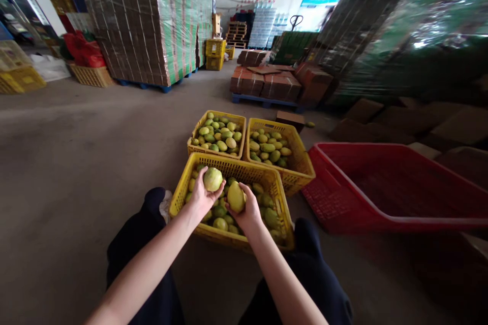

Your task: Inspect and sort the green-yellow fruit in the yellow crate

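My left hand (203,194) grips a round, pale yellow-green fruit (212,180), its fingers wrapped around the side and underneath. In my right hand (249,209) is a more oval, yellow lemon-like fruit (236,197) with a tapered end. Both hands are raised over the near yellow crate (280,188), a short way apart. Inside that crate lie more green and yellow fruits (220,224), partly hidden by my hands and forearms. The crate stands on the floor between my knees.
Two yellow crates of similar fruit, a left one (189,144) and a right one (305,162), stand just beyond. A large red crate (343,188) is at the right. Behind are boxes on a blue pallet (263,99) and tall wrapped stacks (125,20). One fruit (310,124) lies on the floor.
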